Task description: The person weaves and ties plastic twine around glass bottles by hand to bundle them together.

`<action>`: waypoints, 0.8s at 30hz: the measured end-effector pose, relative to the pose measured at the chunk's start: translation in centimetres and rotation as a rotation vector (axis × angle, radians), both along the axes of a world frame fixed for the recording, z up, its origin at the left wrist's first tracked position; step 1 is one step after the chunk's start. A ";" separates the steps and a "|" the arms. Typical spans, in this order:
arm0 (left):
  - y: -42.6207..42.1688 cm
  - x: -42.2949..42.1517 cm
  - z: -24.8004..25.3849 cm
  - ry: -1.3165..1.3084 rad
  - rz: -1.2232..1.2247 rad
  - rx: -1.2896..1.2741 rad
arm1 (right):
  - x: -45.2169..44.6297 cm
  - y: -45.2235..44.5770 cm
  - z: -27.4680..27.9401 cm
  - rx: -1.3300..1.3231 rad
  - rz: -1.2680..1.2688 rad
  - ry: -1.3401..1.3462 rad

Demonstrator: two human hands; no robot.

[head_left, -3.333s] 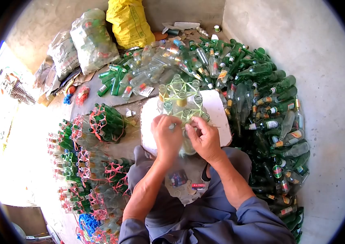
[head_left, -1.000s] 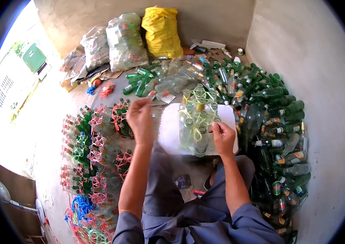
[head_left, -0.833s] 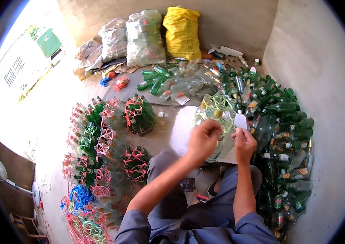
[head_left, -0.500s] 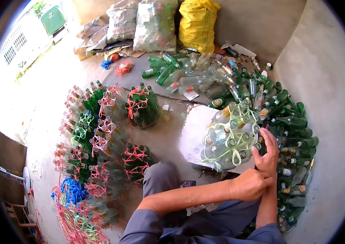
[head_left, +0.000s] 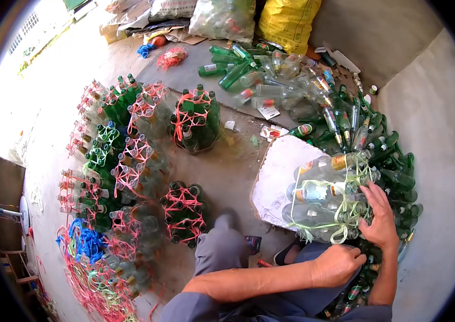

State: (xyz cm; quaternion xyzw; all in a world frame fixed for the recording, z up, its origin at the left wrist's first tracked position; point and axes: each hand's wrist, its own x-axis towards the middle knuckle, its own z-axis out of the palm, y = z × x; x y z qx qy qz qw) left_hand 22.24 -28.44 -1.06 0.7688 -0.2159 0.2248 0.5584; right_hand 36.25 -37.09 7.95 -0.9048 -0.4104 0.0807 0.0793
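A bundle of clear glass bottles (head_left: 316, 214), bound with pale green twine, leans over to the right on a white board (head_left: 278, 166). Its necks point right. My right hand (head_left: 380, 217) is at the neck end, fingers spread, touching the necks. Just below the bundle, beside a loop of the green twine (head_left: 340, 232), my left hand (head_left: 337, 265) is closed with its fingers curled; what it holds, if anything, is hidden. My left forearm crosses in front of my body.
At left stand many tied bottles (head_left: 141, 161), with two green bundles (head_left: 195, 121) (head_left: 183, 214) nearer the middle. Tangled red twine (head_left: 96, 290) lies lower left. Loose bottles (head_left: 281, 86) pile up behind and right of the board. Sacks (head_left: 286, 24) stand at the back.
The bundle has gone from upright to tipped over toward the right. My left hand has crossed from the left to beneath the bundle, and my right hand has spread against the necks. The view has shifted.
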 end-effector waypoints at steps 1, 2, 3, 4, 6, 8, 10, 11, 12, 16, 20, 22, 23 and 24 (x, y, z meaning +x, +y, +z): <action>0.1 -0.3 0.1 0.003 -0.020 0.006 | 0.3 -0.4 0.0 -0.020 0.028 0.020; 0.1 -0.5 0.2 0.002 -0.022 0.006 | 0.5 -0.6 0.1 -0.043 0.053 0.035; 0.2 -0.7 0.2 -0.001 -0.027 0.007 | 0.6 -0.7 0.3 -0.066 0.075 0.049; 0.3 -0.9 0.3 -0.005 -0.034 0.011 | 0.6 -0.8 0.6 -0.086 0.094 0.061; 0.2 -1.0 0.4 -0.012 -0.028 -0.015 | 0.0 -0.1 1.1 -0.194 0.100 -0.037; 0.1 -1.0 0.4 -0.012 -0.031 -0.032 | -0.1 0.1 1.4 -0.256 0.103 -0.091; 0.1 -1.0 0.3 -0.001 -0.038 -0.033 | 0.4 0.2 0.4 -0.264 0.108 -0.098; 0.1 -1.1 0.2 0.001 -0.042 -0.026 | 0.6 0.3 0.0 -0.235 0.129 -0.110; 0.2 -1.1 0.2 0.001 -0.045 -0.018 | 0.8 0.1 -0.4 -0.226 0.142 -0.147; 0.5 -1.3 0.5 0.000 -0.041 0.005 | 1.3 -0.3 -1.6 -0.157 0.201 -0.268; 0.8 -1.2 0.2 -0.037 -0.029 0.028 | 1.2 -0.1 -1.5 -0.116 0.180 -0.207; 0.7 -1.1 0.0 -0.049 -0.002 0.026 | 1.4 -0.3 -1.7 -0.110 0.189 -0.204; 0.7 -1.0 -0.1 -0.041 0.005 0.030 | 2.0 -0.9 -2.4 -0.128 0.171 -0.217; 0.6 -1.0 -0.1 -0.031 0.012 0.034 | 1.7 -0.4 -2.4 -0.128 0.154 -0.198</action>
